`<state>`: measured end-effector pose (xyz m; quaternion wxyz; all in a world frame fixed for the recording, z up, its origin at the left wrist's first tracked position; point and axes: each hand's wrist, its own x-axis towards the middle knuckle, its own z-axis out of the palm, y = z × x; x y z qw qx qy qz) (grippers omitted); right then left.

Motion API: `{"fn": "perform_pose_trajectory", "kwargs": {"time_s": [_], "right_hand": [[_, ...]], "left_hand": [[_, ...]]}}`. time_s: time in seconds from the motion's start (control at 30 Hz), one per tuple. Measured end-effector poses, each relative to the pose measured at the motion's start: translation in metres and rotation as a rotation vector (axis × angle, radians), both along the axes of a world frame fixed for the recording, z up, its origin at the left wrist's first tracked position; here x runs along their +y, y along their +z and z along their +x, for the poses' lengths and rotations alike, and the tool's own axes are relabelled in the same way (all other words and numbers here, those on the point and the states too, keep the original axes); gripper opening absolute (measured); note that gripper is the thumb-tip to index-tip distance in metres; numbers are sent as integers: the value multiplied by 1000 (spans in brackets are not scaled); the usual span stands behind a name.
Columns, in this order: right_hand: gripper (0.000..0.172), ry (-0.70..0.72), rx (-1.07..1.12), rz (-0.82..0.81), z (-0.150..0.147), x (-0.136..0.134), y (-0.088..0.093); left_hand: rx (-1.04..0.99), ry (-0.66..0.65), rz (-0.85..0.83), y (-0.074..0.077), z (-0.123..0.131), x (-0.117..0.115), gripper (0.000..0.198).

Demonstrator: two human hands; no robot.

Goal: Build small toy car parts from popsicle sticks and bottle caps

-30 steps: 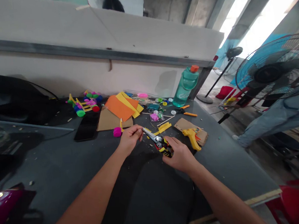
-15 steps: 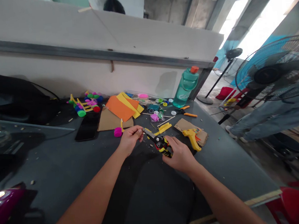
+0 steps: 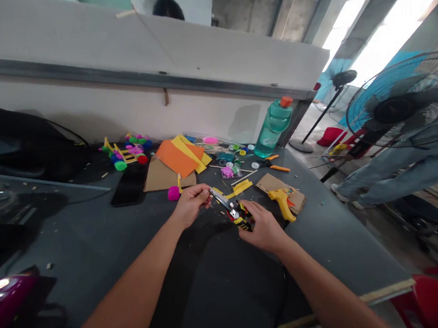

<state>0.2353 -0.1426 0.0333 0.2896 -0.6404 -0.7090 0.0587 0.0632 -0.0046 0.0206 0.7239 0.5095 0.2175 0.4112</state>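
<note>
My right hand (image 3: pixel 262 222) is wrapped round the black-and-yellow handles of a pair of wire strippers (image 3: pixel 233 212), whose metal jaws point left. The tip of the jaws meets the fingers of my left hand (image 3: pixel 192 204), which are pinched together. Whatever sits between those fingers is too small to make out. Just beyond the tool lie yellow strips (image 3: pixel 239 187). A magenta bottle cap with a yellow stick (image 3: pixel 174 193) rests beside my left hand. Right of my right hand is a yellow glue gun (image 3: pixel 281 202) on a piece of cardboard (image 3: pixel 265 182).
Orange sheets (image 3: pixel 173 157) lie over cardboard beside a black phone (image 3: pixel 129 186). Colourful small wheeled models (image 3: pixel 125 153) stand at the back left. A green bottle (image 3: pixel 273 128) and orange-handled pliers (image 3: pixel 280 169) are at the back right. A fan (image 3: pixel 396 107) stands beyond the table.
The wire strippers have turned slightly in my right hand, showing more of the metal at the pivot. Both hands keep nearly the same place.
</note>
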Motion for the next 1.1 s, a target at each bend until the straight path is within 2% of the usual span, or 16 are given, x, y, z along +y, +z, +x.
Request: {"fn": "perform_pose_trajectory", "kwargs": {"time_s": [0.37, 0.8, 1.1], "right_hand": [[56, -56, -131, -11, 2, -2, 3], [58, -73, -132, 36, -2, -2, -1], [57, -55, -127, 30, -2, -3, 1]], "left_hand": [[22, 31, 11, 1, 0, 0, 26], [11, 6, -20, -3, 0, 1, 26], [31, -10, -9, -1, -3, 3, 30]]}}
